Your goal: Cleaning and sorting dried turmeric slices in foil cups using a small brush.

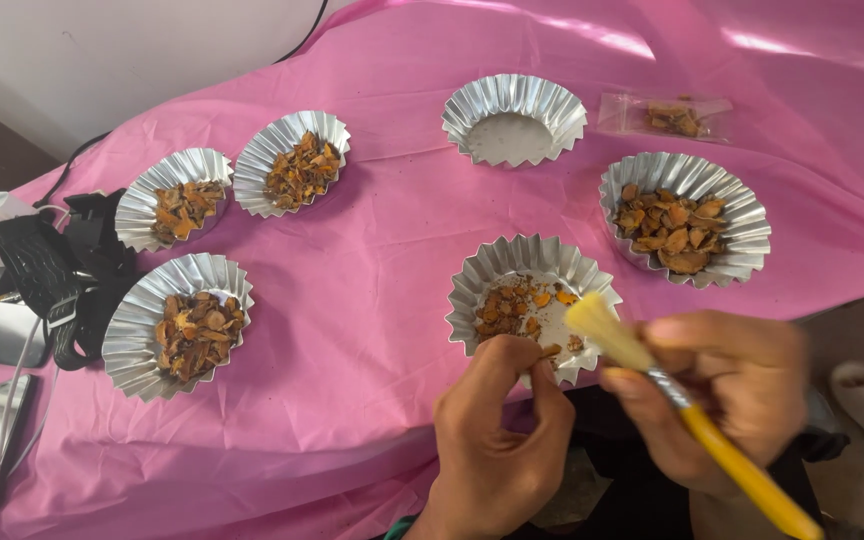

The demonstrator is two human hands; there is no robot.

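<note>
While the left hand (497, 440) pinches a brown fragment (550, 351) at the near rim of the half-emptied foil cup (492, 265), the right hand (742, 385) grips a yellow brush (692, 405), bristles over that cup; brushing appears under way, requiring light strokes

pink tablecloth (382, 250); silver pleated cups (514, 118); yellow-handled brush (722, 450).

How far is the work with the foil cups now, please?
Four foil cups already hold heaps of orange-brown pieces: three on the left and one on the right. In hand: the left hand pinches a piece at the near cup, only partly filled, while the right hand holds a yellow brush. Left: the far cup is empty; a small clear bag holds a few pieces.
</note>
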